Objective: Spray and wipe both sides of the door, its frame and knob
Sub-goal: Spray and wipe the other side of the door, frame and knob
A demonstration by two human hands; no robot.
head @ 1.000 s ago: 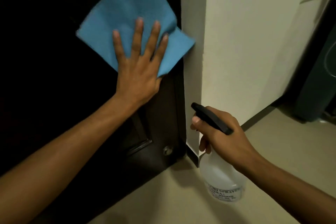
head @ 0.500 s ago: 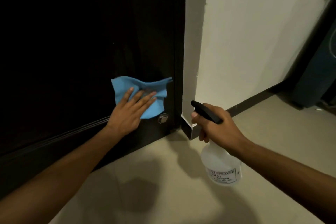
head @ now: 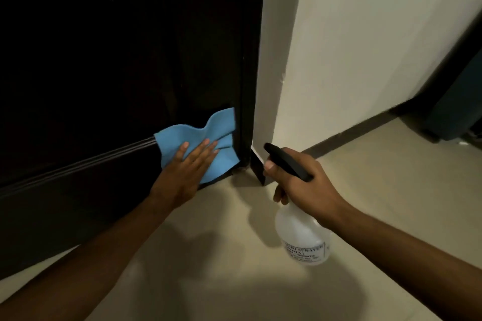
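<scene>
Both hands busy: flat left [head: 182,177] presses cloth [head: 206,143], right [head: 305,187] grips sprayer [head: 300,232].

Two bare forearms enter from the lower edge, one from 7 o'clock and one from 4 o'clock; no sleeve shows on either up to the picture's border. The left hand [head: 182,177] and the right hand [head: 307,185] wear no glove, ring, watch or band on the wrists. The right thumbnail is short and plain.
</scene>
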